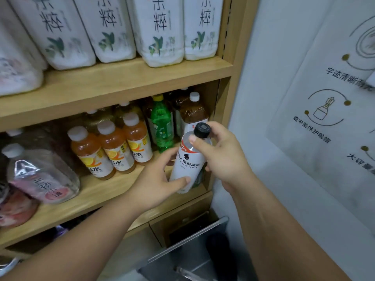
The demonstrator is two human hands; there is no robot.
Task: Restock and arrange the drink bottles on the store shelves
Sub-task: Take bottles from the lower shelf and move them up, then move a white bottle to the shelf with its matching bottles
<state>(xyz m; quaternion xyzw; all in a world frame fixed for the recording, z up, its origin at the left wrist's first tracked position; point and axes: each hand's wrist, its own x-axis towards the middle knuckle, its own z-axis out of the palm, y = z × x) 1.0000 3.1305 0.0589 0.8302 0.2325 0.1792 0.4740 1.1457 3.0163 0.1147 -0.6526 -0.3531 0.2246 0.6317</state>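
Fingers (215, 128) of my right hand (223, 157) curl round the neck below the black cap (202, 129), and my left hand (156, 185) grips the lower body. The white-sleeved bottle (187, 165) hangs tilted at the right end of the middle shelf (91, 191), near the green bottle (161, 126). It's probably full and hefty with a slick sleeve, so I'd hold the waist, not the cap.

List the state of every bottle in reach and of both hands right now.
White bottle: black cap on, tilted, held in both hands.
Left hand: grips its lower body.
Right hand: grips its neck and shoulder.
Orange bottles: upright, capped.
Green bottle: upright, capped.
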